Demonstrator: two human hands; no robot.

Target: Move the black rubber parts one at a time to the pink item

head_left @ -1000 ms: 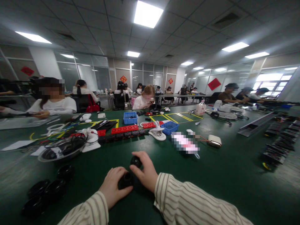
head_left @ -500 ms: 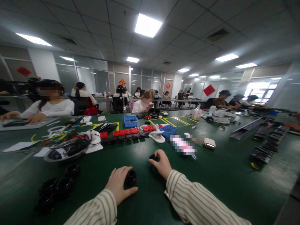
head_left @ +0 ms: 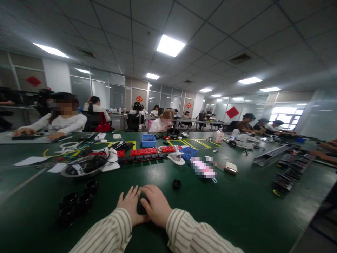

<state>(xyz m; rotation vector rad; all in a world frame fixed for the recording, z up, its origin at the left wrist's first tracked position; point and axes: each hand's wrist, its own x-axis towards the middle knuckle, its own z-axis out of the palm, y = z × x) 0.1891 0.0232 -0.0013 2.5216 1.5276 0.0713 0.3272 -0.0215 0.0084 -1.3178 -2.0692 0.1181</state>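
Observation:
My left hand (head_left: 129, 206) and my right hand (head_left: 157, 207) lie together on the green table (head_left: 237, 211), both wrapped round a black round part (head_left: 141, 208) that is mostly hidden between them. A small black cap (head_left: 177, 183) sits alone on the table just beyond my right hand. Both arms wear striped sleeves. A cluster of several black round parts (head_left: 76, 203) lies to the left of my hands.
A shallow metal bowl (head_left: 83, 168) of black parts, red and black blocks (head_left: 143, 153), a white clip (head_left: 176, 157), two blue bins (head_left: 148, 140) and a white case (head_left: 230, 167) stand further back. Trays of black parts (head_left: 292, 172) run along the right. Other people sit across the table.
My right hand let go of the small black cap on the table and came back to join my left hand on the black part. The view shifted slightly.

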